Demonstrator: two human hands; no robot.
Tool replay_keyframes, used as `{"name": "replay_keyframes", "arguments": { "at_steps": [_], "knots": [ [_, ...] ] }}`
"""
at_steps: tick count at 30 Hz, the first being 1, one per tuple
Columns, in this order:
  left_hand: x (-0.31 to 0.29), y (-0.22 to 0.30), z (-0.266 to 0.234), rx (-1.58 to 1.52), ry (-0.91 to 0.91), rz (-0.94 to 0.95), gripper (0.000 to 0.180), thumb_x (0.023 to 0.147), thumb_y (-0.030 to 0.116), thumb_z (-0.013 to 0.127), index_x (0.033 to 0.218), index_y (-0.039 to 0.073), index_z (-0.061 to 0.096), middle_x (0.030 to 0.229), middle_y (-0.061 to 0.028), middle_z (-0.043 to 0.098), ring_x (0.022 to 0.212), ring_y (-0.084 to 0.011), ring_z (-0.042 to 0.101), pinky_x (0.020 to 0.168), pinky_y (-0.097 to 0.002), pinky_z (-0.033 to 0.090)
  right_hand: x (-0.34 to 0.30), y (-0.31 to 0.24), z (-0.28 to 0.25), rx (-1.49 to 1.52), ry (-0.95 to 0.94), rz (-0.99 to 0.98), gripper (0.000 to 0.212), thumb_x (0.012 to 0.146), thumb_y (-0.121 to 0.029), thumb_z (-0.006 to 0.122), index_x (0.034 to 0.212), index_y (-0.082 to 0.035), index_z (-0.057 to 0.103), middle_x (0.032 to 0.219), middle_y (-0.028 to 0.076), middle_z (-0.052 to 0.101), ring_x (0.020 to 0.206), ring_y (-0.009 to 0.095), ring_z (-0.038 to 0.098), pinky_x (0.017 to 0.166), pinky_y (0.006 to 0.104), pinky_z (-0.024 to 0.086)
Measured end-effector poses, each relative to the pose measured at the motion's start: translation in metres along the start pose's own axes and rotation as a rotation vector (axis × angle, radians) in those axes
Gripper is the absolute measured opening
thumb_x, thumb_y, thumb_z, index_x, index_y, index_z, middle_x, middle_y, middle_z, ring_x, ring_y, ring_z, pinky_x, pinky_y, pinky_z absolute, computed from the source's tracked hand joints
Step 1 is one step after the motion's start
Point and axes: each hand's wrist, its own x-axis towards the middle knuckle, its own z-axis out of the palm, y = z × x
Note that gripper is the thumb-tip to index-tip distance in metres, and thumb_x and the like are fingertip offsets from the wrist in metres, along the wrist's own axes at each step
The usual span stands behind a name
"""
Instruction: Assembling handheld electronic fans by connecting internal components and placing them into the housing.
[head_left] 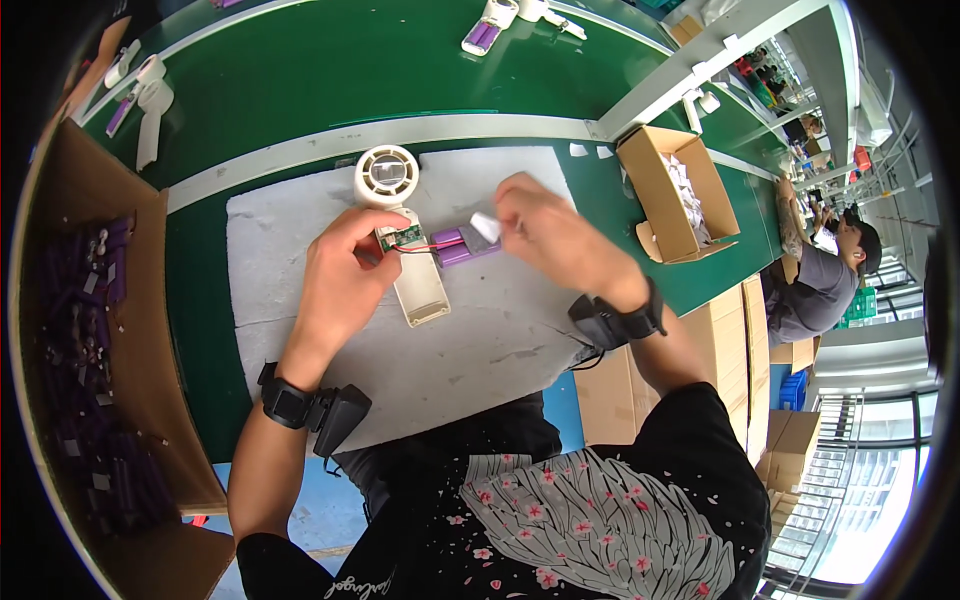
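A white handheld fan (424, 295) lies on the grey mat (290, 210), its round head (387, 174) at the far end and its handle shell opened toward me. My left hand (345, 265) pinches the fan at its green circuit board (404, 237), thumb and fingers at the board's edges. Red and black wires run from the board to a purple battery pack (455, 252) lying right of the handle. Above the pack, my right hand (545, 230), slightly blurred, has its fingers closed on a small white strip (487, 227). The strip's far end is hidden by the fingers.
At left stands a tall cardboard box (150, 270) holding many purple battery packs. An open carton (650, 190) of small white pieces sits at right. Other fans (152, 95) lie on the green bench (300, 70) beyond a pale rail. A person (825, 270) sits farther right.
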Motion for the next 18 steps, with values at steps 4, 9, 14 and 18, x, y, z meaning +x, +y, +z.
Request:
{"name": "replay_keyframes", "arguments": {
  "at_steps": [4,9,14,18],
  "knots": [
    [-0.002,0.000,-0.001,-0.039,0.012,-0.027,0.032,0.075,-0.007,0.061,0.104,0.005,0.065,0.100,-0.0058,0.064,0.074,-0.0143,0.061,0.066,-0.0253,0.050,-0.026,0.024,-0.078,-0.267,0.246,0.229,0.014,0.087,-0.006,0.056,0.099,0.001,0.056,0.086,0.012,0.062,0.070,0.021,0.059,0.067,0.0333,0.051],
    [0.000,0.010,0.000,-0.004,0.005,-0.015,0.032,0.075,-0.008,0.061,0.103,0.005,0.065,0.099,-0.0061,0.063,0.074,-0.0138,0.061,0.064,-0.0245,0.050,-0.089,0.096,-0.170,-0.823,0.311,0.819,0.029,0.091,-0.024,0.062,0.101,0.003,0.063,0.085,0.011,0.066,0.074,0.014,0.059,0.069,0.0278,0.049],
    [-0.001,0.008,0.000,-0.019,0.033,-0.019,0.032,0.073,-0.010,0.061,0.101,0.004,0.066,0.097,-0.0066,0.063,0.071,-0.0133,0.060,0.060,-0.0239,0.049,-0.013,0.067,-0.154,-0.315,0.186,0.569,0.036,0.088,-0.029,0.066,0.104,0.003,0.063,0.080,0.007,0.066,0.071,0.012,0.057,0.067,0.0277,0.048],
    [0.003,0.010,-0.002,0.011,0.042,-0.014,0.032,0.072,-0.012,0.061,0.099,0.004,0.067,0.097,-0.0072,0.062,0.068,-0.0134,0.060,0.058,-0.0237,0.048,0.106,0.096,-0.164,-0.501,0.282,0.529,0.041,0.087,-0.036,0.065,0.110,-0.003,0.064,0.083,0.010,0.068,0.073,0.018,0.062,0.070,0.0303,0.050]
  ]
}}
